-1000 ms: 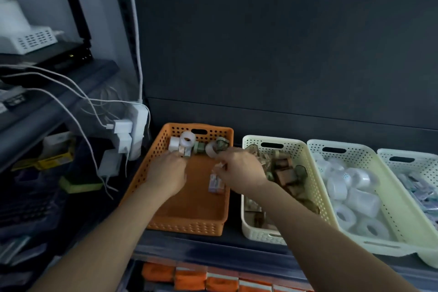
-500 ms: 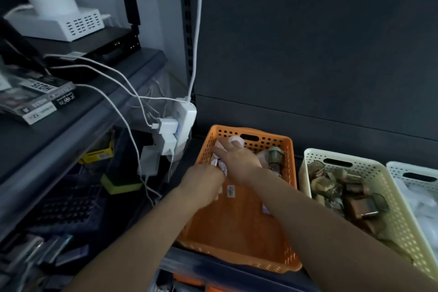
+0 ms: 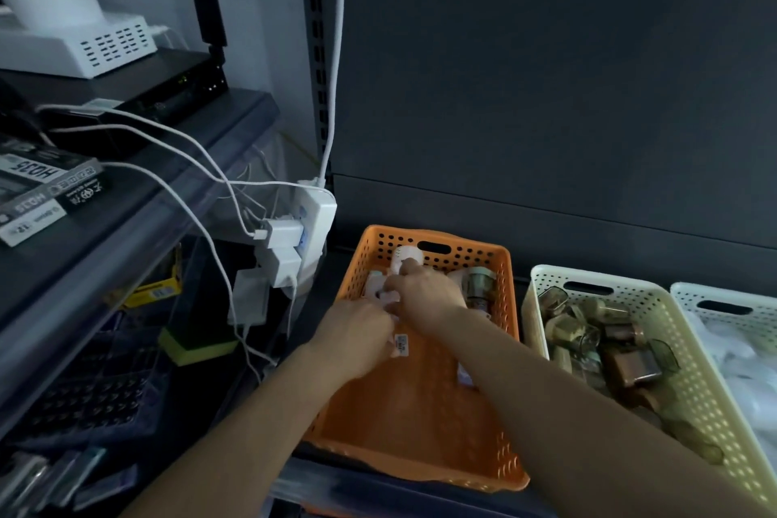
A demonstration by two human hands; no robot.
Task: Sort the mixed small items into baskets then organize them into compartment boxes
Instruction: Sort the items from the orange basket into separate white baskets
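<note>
Both hands had crowded into the far left corner of the orange basket (image 3: 509, 320) since a second before, the right one crossing over from the middle. The right hand (image 3: 424, 294) had its fingers curled round one of the white rolls (image 3: 403, 263) against the far wall. The left hand (image 3: 357, 332) sat just beside it, curled and blurred. I could not tell whether it held the labelled pack (image 3: 401, 343) at its knuckles or only brushed it. A greenish roll (image 3: 479, 286) lay to the right in the same basket. Beyond stood the cream basket (image 3: 689, 370) of brown pieces (image 3: 630, 366), then the white basket (image 3: 714, 294) at the edge of view. To my eye the step was picking out the whites for that far basket. It would go best taking one kind at a time, getting a full grip before lifting over the wall, and uncrossing the arms first.
</note>
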